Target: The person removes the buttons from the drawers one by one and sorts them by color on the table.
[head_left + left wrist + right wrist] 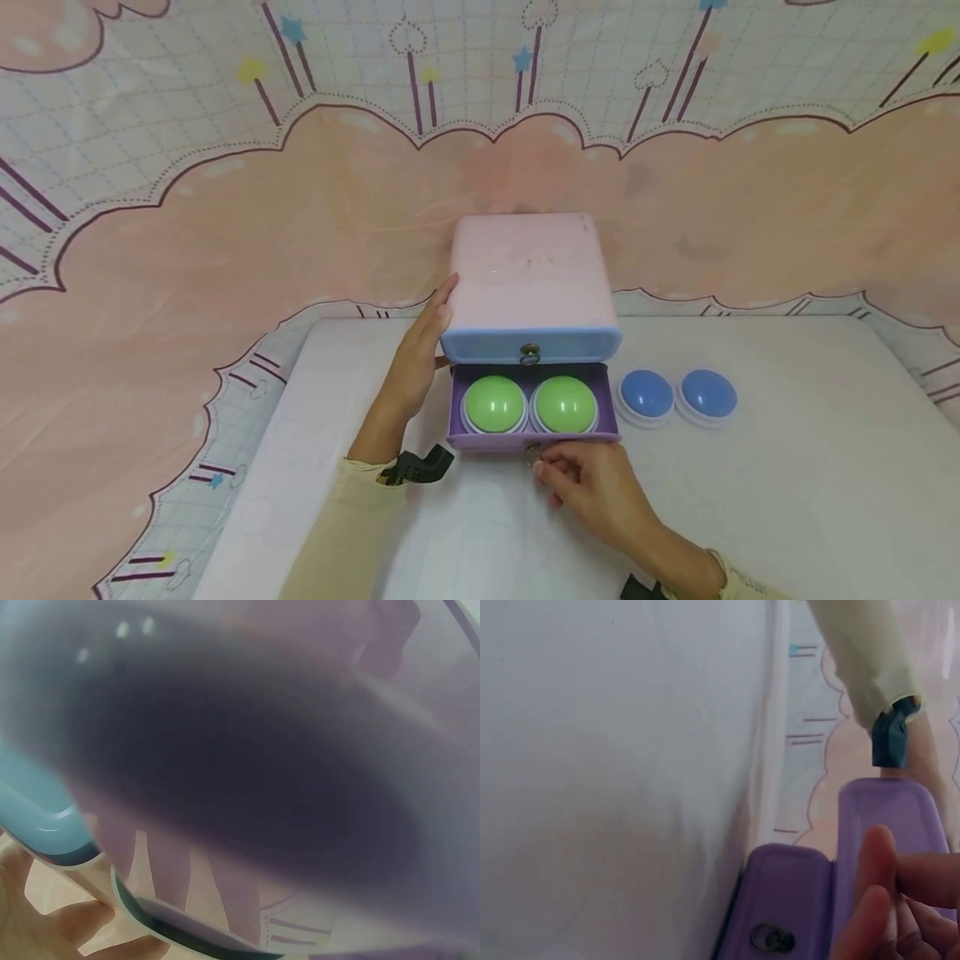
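A small chest [532,267] with a pink top and a blue upper drawer front stands before me, one purple drawer [609,400] pulled out. In that drawer sit two green dome-topped round buttons [495,403] with white bases, side by side. My left hand [416,354] rests along the chest's left side, fingers extended; its fingers [75,922] show at the lower left of the left wrist view. With thumb and forefinger, my right hand [596,483] pinches the metal ring pull [533,454] on the drawer's front. The right wrist view shows these fingers [877,862] before the purple front.
Two blue dome-topped buttons [647,393] with white bases lie on the white table [795,467] right of the drawer. Another purple drawer front [780,892] with a ring sits below the pulled-out one. A patterned cloth [337,225] hangs behind. A blurred dark patch covers much of the left wrist view.
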{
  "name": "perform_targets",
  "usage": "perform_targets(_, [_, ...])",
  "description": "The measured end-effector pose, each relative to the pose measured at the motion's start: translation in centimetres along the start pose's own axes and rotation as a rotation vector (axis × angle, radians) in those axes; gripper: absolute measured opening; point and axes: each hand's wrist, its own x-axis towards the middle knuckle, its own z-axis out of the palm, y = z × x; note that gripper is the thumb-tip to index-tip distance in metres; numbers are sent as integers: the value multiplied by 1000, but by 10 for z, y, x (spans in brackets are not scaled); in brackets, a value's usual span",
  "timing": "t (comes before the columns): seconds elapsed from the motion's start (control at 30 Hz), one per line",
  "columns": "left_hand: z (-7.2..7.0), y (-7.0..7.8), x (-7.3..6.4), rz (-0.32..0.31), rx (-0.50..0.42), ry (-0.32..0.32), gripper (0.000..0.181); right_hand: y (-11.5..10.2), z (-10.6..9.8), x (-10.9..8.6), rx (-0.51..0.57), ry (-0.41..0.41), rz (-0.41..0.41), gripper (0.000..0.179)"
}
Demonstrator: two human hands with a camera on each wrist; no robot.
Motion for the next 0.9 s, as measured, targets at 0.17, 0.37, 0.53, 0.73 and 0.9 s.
perform_targets(0.17, [1, -1, 1, 4, -5, -4, 45, -1, -8, -2, -66, -70, -10, 16])
perform_targets(0.37, [0, -2, 1, 11, -7, -5, 45, -3, -20, -7, -136, -114, -66, 28])
perform_targets(0.53, [-1, -3, 0, 2, -4, -2, 46, -11, -35, -11, -154, -126, -20, 28])
perform_targets(0.73, [0, -2, 0, 0, -2, -3, 46, -29, -54, -15, -222, -3, -95, 24])
perform_targets(0.9, [0, 0, 0, -1, 4, 1, 46, -39, -69, -4, -356, 176, -289, 25])
